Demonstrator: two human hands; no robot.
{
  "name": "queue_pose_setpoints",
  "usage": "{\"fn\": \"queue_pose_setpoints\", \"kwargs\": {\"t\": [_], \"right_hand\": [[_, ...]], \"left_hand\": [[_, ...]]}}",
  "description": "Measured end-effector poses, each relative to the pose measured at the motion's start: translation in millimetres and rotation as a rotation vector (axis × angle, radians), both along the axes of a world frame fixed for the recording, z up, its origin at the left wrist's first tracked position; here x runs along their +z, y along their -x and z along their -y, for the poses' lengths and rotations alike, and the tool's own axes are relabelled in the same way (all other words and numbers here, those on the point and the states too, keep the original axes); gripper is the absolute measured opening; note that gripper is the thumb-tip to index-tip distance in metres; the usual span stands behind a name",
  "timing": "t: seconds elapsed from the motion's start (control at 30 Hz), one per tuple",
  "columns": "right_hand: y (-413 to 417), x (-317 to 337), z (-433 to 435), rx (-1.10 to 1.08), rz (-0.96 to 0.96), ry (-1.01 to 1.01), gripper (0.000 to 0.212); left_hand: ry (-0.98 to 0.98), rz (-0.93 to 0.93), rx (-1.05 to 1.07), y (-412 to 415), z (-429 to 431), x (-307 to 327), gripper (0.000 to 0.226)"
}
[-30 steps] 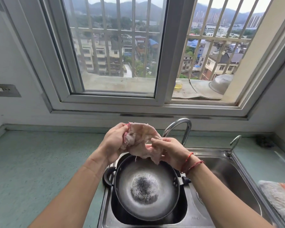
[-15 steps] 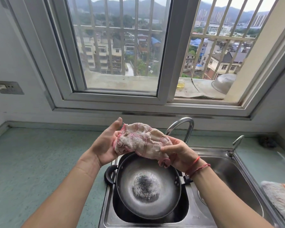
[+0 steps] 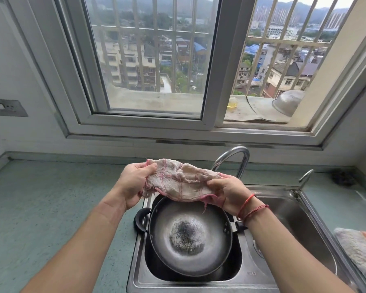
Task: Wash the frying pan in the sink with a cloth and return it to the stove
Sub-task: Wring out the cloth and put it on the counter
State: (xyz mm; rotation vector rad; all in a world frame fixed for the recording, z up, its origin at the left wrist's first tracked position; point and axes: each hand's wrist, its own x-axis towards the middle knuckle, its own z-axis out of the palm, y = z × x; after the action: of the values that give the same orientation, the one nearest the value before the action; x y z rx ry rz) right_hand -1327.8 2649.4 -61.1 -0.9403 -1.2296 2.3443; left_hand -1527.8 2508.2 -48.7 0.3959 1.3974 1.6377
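Note:
A dark frying pan (image 3: 190,240) with a burnt patch at its centre lies in the small left basin of the steel sink (image 3: 199,282). Its black loop handle sticks out at the left rim. Above the pan's far edge I hold a worn white cloth (image 3: 178,182) with pink lines, stretched out between both hands. My left hand (image 3: 133,185) grips the cloth's left end. My right hand (image 3: 226,193), with red strings at the wrist, grips its right end.
A curved tap (image 3: 235,159) rises behind the cloth. The larger right basin (image 3: 294,218) has a smaller tap (image 3: 304,178) at its back. A folded towel (image 3: 359,248) lies at the right edge. Green counter (image 3: 51,208) spreads left. A metal bowl (image 3: 287,102) sits on the window ledge.
The cloth was bunched up between my hands a second ago. My hands have moved apart and spread it out wide above the pan.

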Motion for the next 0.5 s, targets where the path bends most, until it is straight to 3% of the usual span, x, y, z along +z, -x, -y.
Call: {"fn": "queue_pose_setpoints", "kwargs": {"t": [0.17,0.37,0.5], "right_hand": [[30.5,-2.1,22.1,-0.151,0.052,-0.067,0.017],[64.5,1.5,51.9,-0.161,-0.080,-0.074,0.019],[62.1,10.0,51.7,-0.099,-0.127,0.080,0.048]], "left_hand": [[0.070,-0.200,0.094,-22.2,-14.2,-1.8,0.026],[-0.026,-0.057,-0.016,-57.2,-30.0,0.8,0.045],[-0.022,-0.061,-0.073,-52.0,-25.8,-7.6,0.046]]}}
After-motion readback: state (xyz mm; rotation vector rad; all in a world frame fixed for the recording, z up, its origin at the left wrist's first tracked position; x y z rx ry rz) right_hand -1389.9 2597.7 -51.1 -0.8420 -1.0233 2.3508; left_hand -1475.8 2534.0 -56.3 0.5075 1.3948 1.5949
